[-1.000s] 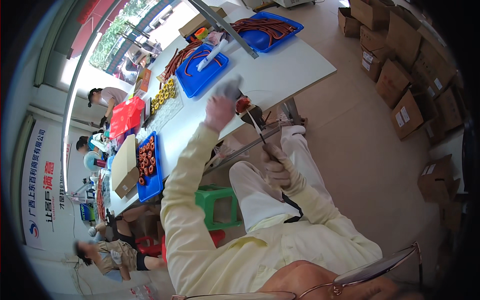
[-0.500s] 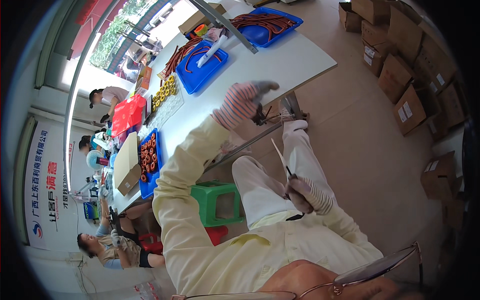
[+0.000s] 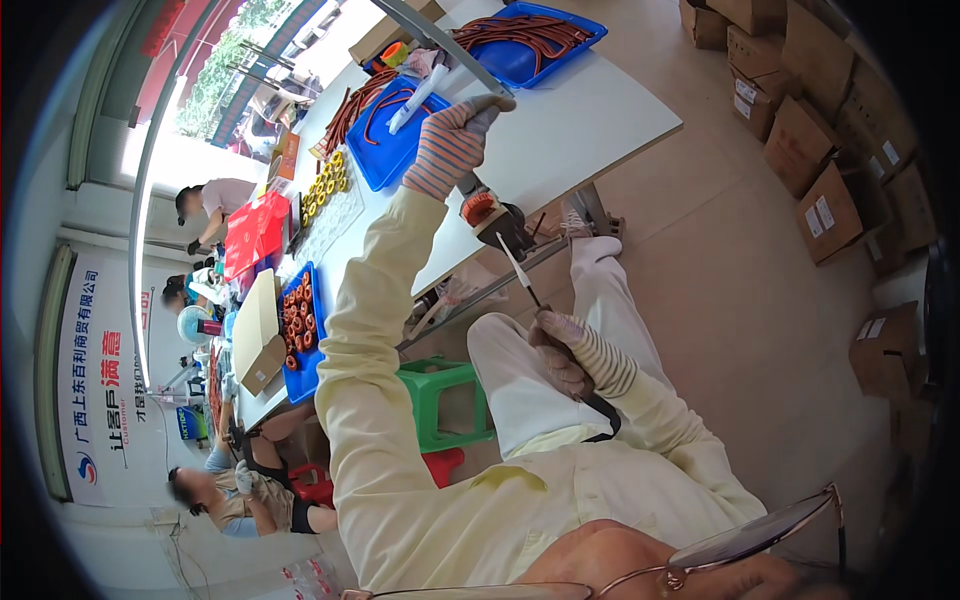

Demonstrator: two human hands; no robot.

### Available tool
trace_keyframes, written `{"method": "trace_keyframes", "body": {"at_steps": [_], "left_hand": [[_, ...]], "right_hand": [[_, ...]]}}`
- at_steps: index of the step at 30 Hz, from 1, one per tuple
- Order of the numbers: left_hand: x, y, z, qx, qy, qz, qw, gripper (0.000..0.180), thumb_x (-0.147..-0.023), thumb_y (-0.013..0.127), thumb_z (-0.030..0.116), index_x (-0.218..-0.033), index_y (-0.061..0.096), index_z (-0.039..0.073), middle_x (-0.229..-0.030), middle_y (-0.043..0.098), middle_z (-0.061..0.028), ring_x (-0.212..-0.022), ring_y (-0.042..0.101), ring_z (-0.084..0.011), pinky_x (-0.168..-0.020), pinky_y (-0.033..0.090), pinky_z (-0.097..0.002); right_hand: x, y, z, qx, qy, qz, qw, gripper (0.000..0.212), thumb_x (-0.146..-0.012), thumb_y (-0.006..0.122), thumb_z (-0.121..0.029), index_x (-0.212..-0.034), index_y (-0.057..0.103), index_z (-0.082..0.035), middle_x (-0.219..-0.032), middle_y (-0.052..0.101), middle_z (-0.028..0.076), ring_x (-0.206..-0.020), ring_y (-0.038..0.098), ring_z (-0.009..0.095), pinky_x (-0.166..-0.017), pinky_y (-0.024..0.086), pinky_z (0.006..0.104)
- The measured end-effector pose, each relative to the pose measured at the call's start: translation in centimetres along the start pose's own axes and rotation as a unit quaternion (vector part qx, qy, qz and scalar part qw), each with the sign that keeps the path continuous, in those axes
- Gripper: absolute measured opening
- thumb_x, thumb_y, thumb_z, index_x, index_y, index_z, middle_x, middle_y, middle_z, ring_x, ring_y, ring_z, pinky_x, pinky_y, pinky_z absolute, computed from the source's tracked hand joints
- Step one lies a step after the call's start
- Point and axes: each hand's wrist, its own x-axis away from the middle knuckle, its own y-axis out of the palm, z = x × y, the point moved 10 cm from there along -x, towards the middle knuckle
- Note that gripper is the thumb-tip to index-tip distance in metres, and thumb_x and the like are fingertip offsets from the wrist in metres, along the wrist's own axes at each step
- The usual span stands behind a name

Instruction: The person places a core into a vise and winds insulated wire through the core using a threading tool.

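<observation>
Left hand [image 3: 452, 145]: shifted farther, off dark fixture [image 3: 506, 224]; fingers curled, hold unclear.
Right hand [image 3: 565, 350]: clamped on pale-tipped tool [image 3: 519, 271], seemingly angled for reach.
Orange ring [image 3: 479, 208]: on fixture at table's [image 3: 610, 130] near edge, probably for steadiness.

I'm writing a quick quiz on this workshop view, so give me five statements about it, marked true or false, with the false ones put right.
1. The right hand holds a thin tool. True.
2. The left hand is ungloved. False: it wears a striped glove.
3. The orange rings are in a blue tray. True.
4. The yellow rings are in a red tray. False: they lie on a clear sheet on the table.
5. The nearest stool is green. True.
</observation>
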Motion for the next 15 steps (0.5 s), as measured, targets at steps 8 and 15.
{"method": "trace_keyframes", "body": {"at_steps": [8, 15], "left_hand": [[-1.6, -7.4, -11.2, -0.35, 0.032, 0.165, 0.922, 0.025, -0.08, 0.053, 0.009, -0.099, 0.065, 0.019, -0.06, 0.053, -0.0114, -0.052, 0.047, -0.0202, -0.052, 0.04, -0.0299], [1.2, -6.6, -9.1, -0.554, 0.022, 0.182, 0.812, 0.025, -0.087, 0.048, 0.013, -0.108, 0.06, 0.011, -0.068, 0.05, -0.0031, -0.049, 0.044, -0.0153, -0.051, 0.04, -0.0277]], "right_hand": [[-6.3, 3.4, -1.9, -0.15, 0.009, -0.174, 0.973, 0.038, -0.089, 0.045, -0.044, -0.088, 0.057, -0.008, -0.049, 0.031, -0.006, -0.029, 0.025, 0.003, -0.025, 0.022, 0.0175], [-4.8, 5.6, -1.7, -0.344, -0.013, -0.322, 0.882, 0.039, -0.094, 0.038, -0.034, -0.091, 0.055, 0.001, -0.046, 0.017, -0.007, -0.027, 0.016, 0.001, -0.021, 0.018, 0.0178]]}}
